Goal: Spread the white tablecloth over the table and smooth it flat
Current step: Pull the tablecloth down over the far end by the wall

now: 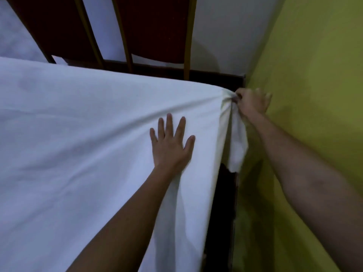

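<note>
Nearest the camera, the white tablecloth (78, 144) covers most of the surface (225, 203), whose dark edge shows bare along the right side beside the green wall (314, 95). A soft fold runs down the cloth's right margin, so it is not yet flat there.

The likeliest trouble, as a judgement: the right-hand pull could drag the whole cloth toward the wall and leave it askew or bunched, if the left palm lifts or presses too lightly. A tug that is too sharp might also slip the corner out of the pinch.

The left hand (170, 146) lies palm down on the cloth, its fingers (169, 124) straight and spread, forearm reaching in from below. Farther on, the right arm stretches along the wall, and the right hand (251, 103) pinches the gathered far corner of the cloth, with taut creases fanning out from the grip and a loose flap hanging beneath it.

Beyond, dark chair backs (157, 32) stand against the far edge.
</note>
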